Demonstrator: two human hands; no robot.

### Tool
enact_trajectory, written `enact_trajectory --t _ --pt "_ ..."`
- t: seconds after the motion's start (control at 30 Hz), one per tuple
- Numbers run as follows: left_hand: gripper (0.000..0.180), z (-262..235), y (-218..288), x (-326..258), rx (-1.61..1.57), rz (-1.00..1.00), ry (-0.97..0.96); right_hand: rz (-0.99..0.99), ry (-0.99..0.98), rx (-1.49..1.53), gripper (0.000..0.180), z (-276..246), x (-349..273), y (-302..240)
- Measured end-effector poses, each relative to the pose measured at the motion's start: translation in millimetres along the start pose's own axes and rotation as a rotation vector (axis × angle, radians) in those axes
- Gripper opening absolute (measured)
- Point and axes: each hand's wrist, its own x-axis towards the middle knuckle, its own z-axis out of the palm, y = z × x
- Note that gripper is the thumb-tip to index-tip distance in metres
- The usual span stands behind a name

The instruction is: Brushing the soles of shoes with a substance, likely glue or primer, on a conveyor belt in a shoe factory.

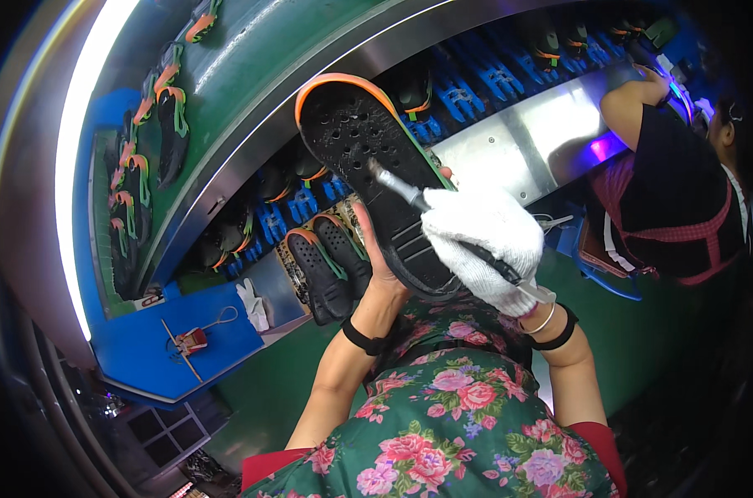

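Note:
My bare left hand [376, 253] is wrapped round the lower part of a black shoe sole [351, 124], keeping it raised in front of me with its toe end away. The sole has an orange and green edge, several small holes at its broad end and grooves near the heel. In a white knitted glove, my right hand [486, 241] grips a brush [403, 189] with a dark handle and pale ferrule. Its bristles touch or hover just over the sole's inner surface; which of the two I cannot tell. Some wet-looking shine shows around the holes.
Two similar soles [316, 270] lie beyond my left hand. Blue holders [463, 98] line a conveyor behind a metal ledge [497, 149]. More soles [173, 133] sit on a green surface. A blue table [136, 349] bears a white glove [252, 305]. A co-worker [667, 183] sits at right.

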Motion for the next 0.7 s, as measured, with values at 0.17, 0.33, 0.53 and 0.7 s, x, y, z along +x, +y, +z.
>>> enact_trajectory --t 0.17,0.33,0.53,0.7 --pt "0.108 6.5 -2.1 7.5 0.166 0.020 0.052 -0.096 -0.131 0.065 0.032 10.4 -9.7 -9.8" --pt "0.109 22.5 0.3 16.1 0.021 0.102 0.085 -0.007 -0.066 0.079 0.026 -1.5 -9.5 0.7" --pt "0.111 1.0 19.6 20.0 -0.005 -0.064 -0.151 -0.059 -0.227 0.305 0.026 3.7 -19.2 -1.4" --pt "0.110 -2.7 22.7 24.8 0.001 -0.049 -0.221 -0.067 -0.194 0.135 0.026 1.6 -28.8 3.2"
